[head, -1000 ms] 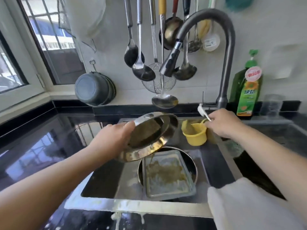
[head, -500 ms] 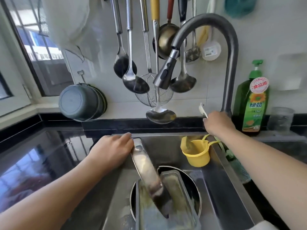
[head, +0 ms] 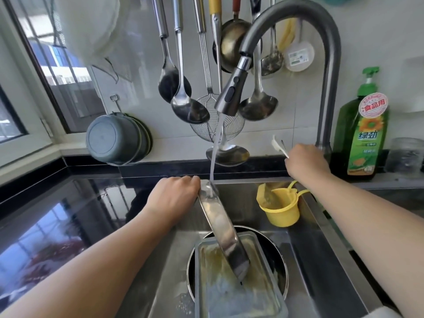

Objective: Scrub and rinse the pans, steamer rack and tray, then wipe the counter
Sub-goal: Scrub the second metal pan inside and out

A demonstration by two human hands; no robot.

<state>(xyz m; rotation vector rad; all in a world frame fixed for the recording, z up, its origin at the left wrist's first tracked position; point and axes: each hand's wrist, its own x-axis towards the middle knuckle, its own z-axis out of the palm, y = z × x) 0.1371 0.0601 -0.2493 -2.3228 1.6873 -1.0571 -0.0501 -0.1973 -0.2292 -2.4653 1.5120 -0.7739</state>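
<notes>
Two bare forearms, no sleeves, watch or rings showing; left hand (head: 173, 196) and right hand (head: 306, 161) both ungloved

Setting: home kitchen, washing-up corner. Evidence: stainless sink (head: 305, 253) set into a glossy black bench (head: 57, 214); gooseneck tap (head: 284, 26) with water running; ladles (head: 190, 109) and a wire skimmer (head: 215, 127) hung along the tiled wall; green dish-soap bottle (head: 362, 138); grey pots (head: 117, 138) hung on hooks; window (head: 52, 65) at left.

water (head: 214, 157) now running from faucet (head: 231, 97) onto pan (head: 220, 223) rim.
</notes>
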